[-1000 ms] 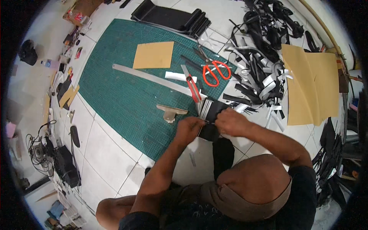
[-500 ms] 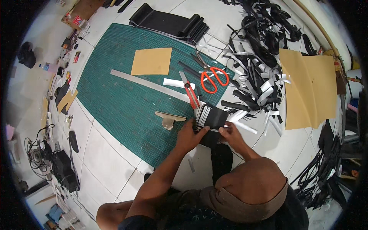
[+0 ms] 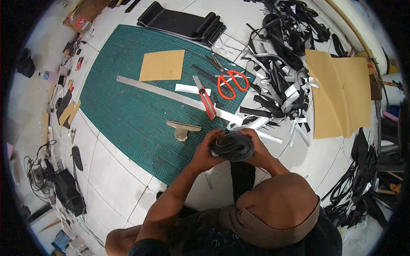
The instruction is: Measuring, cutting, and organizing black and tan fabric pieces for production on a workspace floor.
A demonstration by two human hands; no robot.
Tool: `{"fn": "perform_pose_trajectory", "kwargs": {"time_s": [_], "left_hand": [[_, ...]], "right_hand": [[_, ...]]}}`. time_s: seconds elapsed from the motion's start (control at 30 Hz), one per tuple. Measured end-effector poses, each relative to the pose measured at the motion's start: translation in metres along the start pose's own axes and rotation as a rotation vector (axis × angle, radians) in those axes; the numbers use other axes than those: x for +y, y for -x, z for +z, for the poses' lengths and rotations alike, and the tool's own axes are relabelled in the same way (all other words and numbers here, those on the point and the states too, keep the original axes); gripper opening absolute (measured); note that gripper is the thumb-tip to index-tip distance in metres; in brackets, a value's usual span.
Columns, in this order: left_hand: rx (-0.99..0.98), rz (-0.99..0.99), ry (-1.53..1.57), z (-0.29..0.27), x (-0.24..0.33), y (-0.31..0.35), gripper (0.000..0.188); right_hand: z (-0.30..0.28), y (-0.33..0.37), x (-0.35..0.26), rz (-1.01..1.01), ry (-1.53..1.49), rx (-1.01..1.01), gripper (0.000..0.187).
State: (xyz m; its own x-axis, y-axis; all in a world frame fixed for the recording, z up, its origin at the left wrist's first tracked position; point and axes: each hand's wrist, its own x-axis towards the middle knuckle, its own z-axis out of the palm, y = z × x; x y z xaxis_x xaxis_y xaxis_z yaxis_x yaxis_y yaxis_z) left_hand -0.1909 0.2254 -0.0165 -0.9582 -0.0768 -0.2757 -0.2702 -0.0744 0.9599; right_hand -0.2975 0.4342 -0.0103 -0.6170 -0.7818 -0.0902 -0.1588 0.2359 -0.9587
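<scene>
Between my two hands is a thick bundle of black sheet material [image 3: 232, 147], folded over on itself so its curled layers show at the end facing up. My left hand [image 3: 206, 152] grips its left side and my right hand [image 3: 259, 150] its right side, with fingers partly hidden behind it. Just left of my left hand, a wide metal bulldog clip [image 3: 182, 130] lies on the green cutting mat [image 3: 124, 106]. Beyond the bundle are a red utility knife [image 3: 206, 102] with its blade out, a long steel ruler [image 3: 162, 92] and orange-handled scissors [image 3: 232, 84].
A tan card [image 3: 162, 65] rests on the mat, with a folded black stack [image 3: 181, 21] beyond it. Black and white offcut strips [image 3: 286, 85] pile up at the right, beside a large creased tan sheet [image 3: 340, 96]. Cables and a black box [image 3: 70, 192] stand at the left.
The black bundle has been turned in my hands: its flat face with white strips showed before, and now its folded end faces up. Both hands now wrap its sides. The view has shifted slightly.
</scene>
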Motion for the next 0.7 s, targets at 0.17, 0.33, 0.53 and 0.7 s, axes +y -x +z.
{"fn": "perform_pose_trajectory", "kwargs": {"time_s": [0.17, 0.33, 0.53, 0.7], "left_hand": [[-0.049, 0.116, -0.239, -0.006, -0.001, -0.001, 0.081], [-0.042, 0.078, -0.15, -0.008, 0.002, 0.004, 0.079], [-0.121, 0.068, -0.245, -0.004, 0.014, -0.004, 0.055], [-0.053, 0.133, -0.229, -0.012, 0.003, -0.003, 0.059]], "right_hand": [[-0.022, -0.005, -0.034, -0.014, 0.3, -0.138, 0.093], [-0.05, -0.024, -0.096, -0.426, 0.532, 0.067, 0.095], [0.007, -0.05, -0.073, -0.484, 0.912, -0.432, 0.096], [0.008, -0.059, -0.114, -0.524, 0.72, -0.276, 0.102]]}}
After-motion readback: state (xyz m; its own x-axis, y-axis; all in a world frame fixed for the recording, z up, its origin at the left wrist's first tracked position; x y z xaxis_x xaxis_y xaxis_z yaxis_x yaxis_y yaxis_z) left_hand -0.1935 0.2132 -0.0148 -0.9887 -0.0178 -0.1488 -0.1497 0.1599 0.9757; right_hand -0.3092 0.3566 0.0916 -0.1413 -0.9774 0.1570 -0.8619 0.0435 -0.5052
